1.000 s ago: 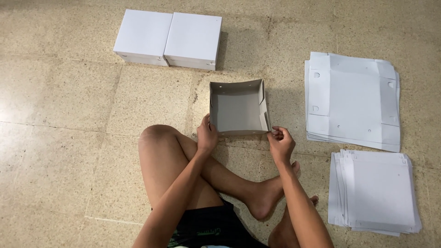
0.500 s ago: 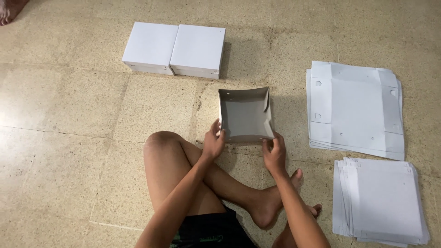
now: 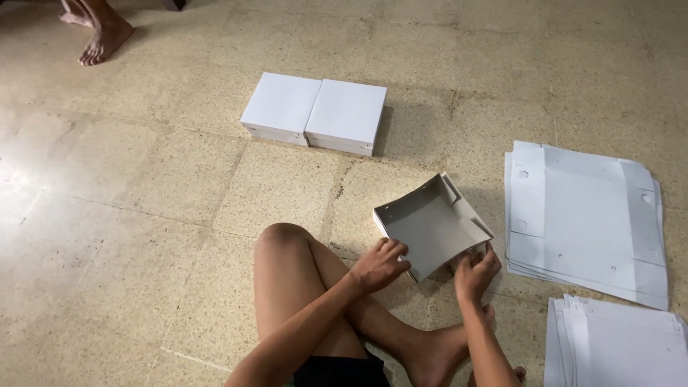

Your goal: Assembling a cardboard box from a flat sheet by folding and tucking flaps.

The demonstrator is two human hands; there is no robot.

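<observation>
Item in hand: one half-formed grey-lined box tray (image 3: 432, 228), walls raised, tilted on the floor before the crossed legs; left hand (image 3: 378, 264) grasps its near edge, right hand (image 3: 474, 271) grips its near right corner. Finished, by my reckoning: two closed white boxes (image 3: 315, 112) side by side beyond. Remaining: a stack of flat blanks (image 3: 584, 218) to the right, a second stack (image 3: 620, 344) nearer.

Half-folded grey box (image 3: 433, 228) got turned askew between left hand (image 3: 378, 264) and right hand (image 3: 475, 271); both hands shifted along its near edge.
</observation>
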